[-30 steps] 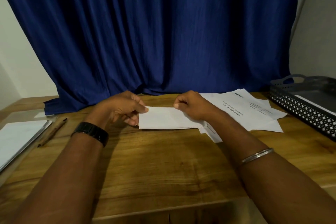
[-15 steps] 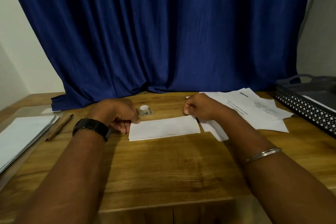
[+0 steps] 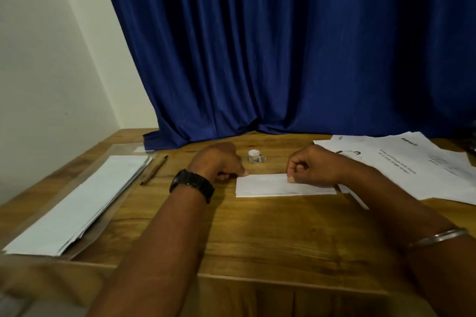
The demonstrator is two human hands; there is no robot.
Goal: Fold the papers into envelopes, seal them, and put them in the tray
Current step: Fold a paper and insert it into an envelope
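White folded paper (image 3: 278, 186) lies flat under your two hands, a long strip on the wooden table (image 3: 257, 239). Your right hand (image 3: 311, 165) is curled into a fist over the paper's far edge, towards its right end, and the thumb tip presses down on that edge. Your left hand (image 3: 219, 162) is curled too, at the paper's far left corner. Its thumb tip meets the corner, but I cannot tell whether it pinches the corner or only touches it. A black watch (image 3: 192, 184) sits on your left wrist and a metal bangle (image 3: 438, 237) on your right forearm.

Just beyond the folded paper, between your hands, stands a small tape roll (image 3: 256, 156), apart from both. Printed sheets (image 3: 412, 162) spread out to the paper's right, their near edge tucked under your right forearm. Left of the paper, past your left hand, lies a brown pencil (image 3: 154, 170), and further left a stack of sheets (image 3: 77, 203). A blue curtain (image 3: 283, 46) hangs behind everything.
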